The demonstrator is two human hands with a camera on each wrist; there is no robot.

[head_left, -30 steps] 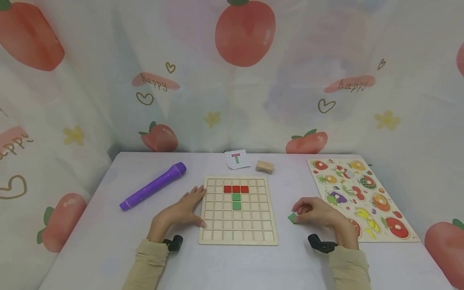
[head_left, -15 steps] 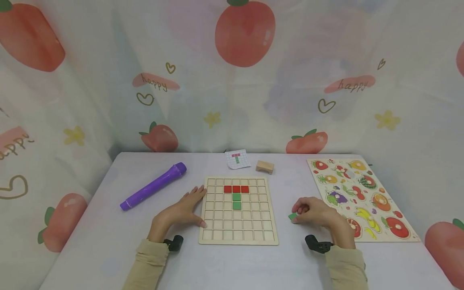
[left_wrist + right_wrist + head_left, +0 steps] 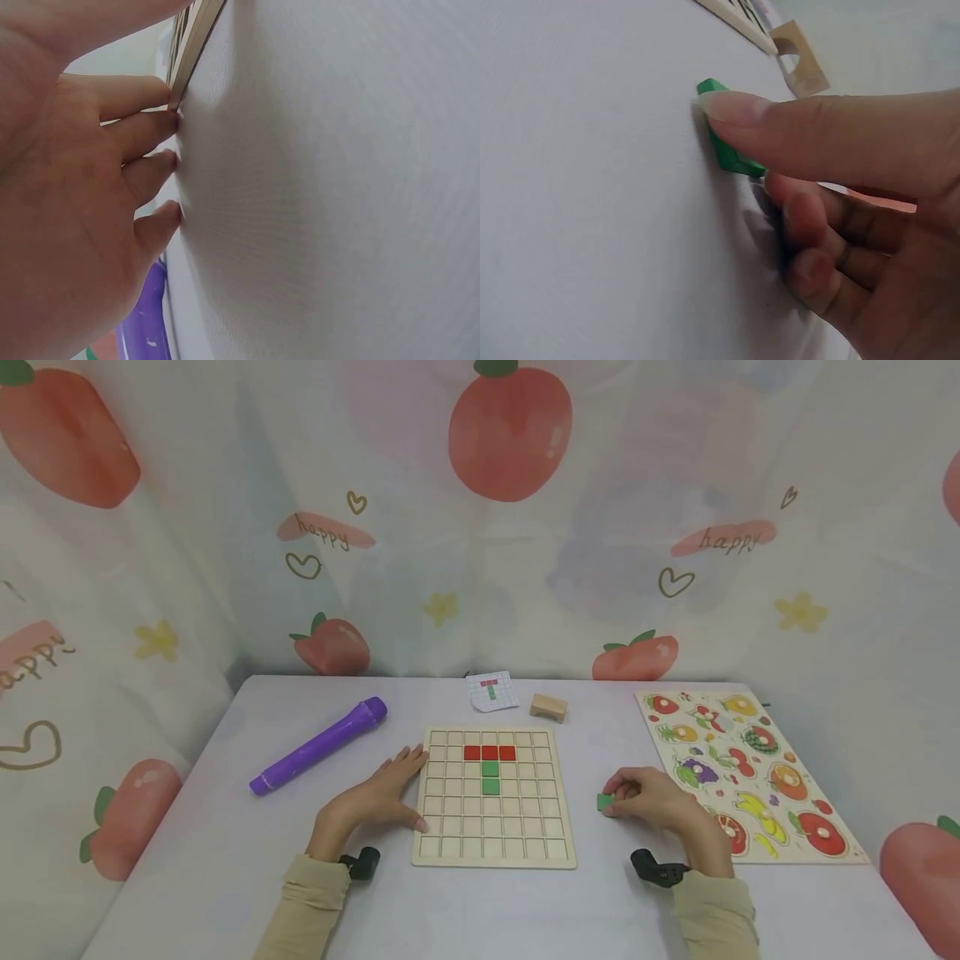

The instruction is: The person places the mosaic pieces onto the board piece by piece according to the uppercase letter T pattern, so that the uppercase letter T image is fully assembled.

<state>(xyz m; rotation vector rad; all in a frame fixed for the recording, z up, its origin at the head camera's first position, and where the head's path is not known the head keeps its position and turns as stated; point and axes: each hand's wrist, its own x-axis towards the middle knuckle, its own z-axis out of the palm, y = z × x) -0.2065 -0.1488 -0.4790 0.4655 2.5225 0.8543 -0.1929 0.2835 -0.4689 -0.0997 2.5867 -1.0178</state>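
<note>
A wooden grid board [image 3: 525, 818] lies flat before me. Across its upper middle runs a row of three red square tiles [image 3: 490, 752], with two green tiles [image 3: 491, 777] in a column under the centre one. My left hand [image 3: 375, 795] is spread at the board's left side, thumb and fingers touching its edge [image 3: 187, 56], the fingers extended. Right of the board, my right hand [image 3: 648, 795] pinches a loose green tile [image 3: 726, 157] at the tabletop. The thumb covers part of that tile, and the other fingers are curled.
Behind the board are a paper card [image 3: 492, 693] with a printed red and green T pattern and a small wooden block [image 3: 548, 707] with a curved cut-out. A purple stick-shaped object [image 3: 318, 746] lies at left, a fruit puzzle board [image 3: 720, 789] at right.
The green tile in my right hand has turned from a diamond-like angle to nearly square with the board. The right wrist has shifted slightly left. My left hand stays put.
</note>
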